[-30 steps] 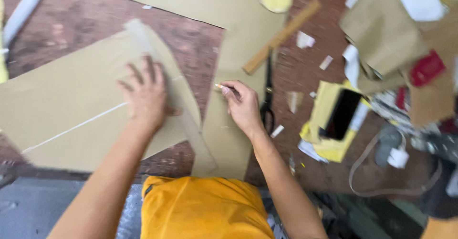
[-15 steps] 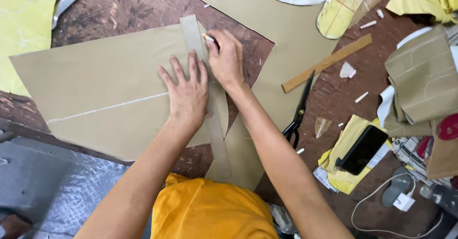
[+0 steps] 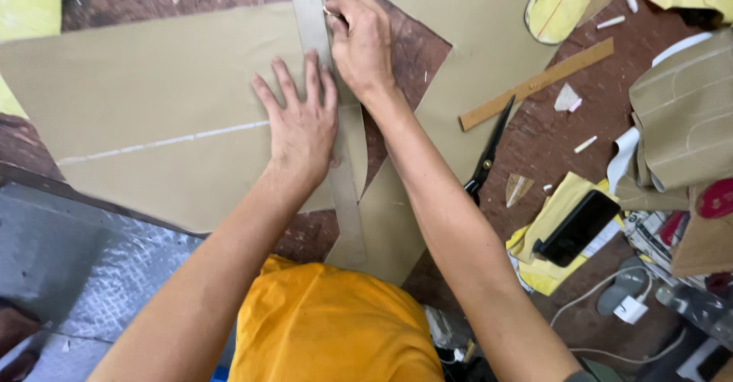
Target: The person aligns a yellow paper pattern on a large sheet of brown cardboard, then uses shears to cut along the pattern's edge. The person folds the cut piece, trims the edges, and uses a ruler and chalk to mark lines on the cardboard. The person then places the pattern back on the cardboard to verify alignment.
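A large tan sheet (image 3: 153, 99) with a pale chalk line across it lies on the brown work surface. A long grey ruler strip (image 3: 347, 191) lies along its right edge. My left hand (image 3: 301, 122) presses flat on the sheet and the ruler, fingers spread. My right hand (image 3: 363, 38) is at the far end of the ruler, pinching a small white piece of chalk (image 3: 330, 12) against the ruler's edge.
Black scissors (image 3: 489, 157) and a wooden ruler (image 3: 538, 84) lie to the right on another tan sheet (image 3: 473, 31). Farther right are a black phone (image 3: 578, 225) on yellow paper, folded tan pieces (image 3: 679, 115), chalk bits and a white cable (image 3: 622, 306). A metal plate (image 3: 84, 260) lies at lower left.
My right hand has slid with the chalk from near the ruler's lower part up to its far end. My left hand shifted up the ruler and still presses it flat.
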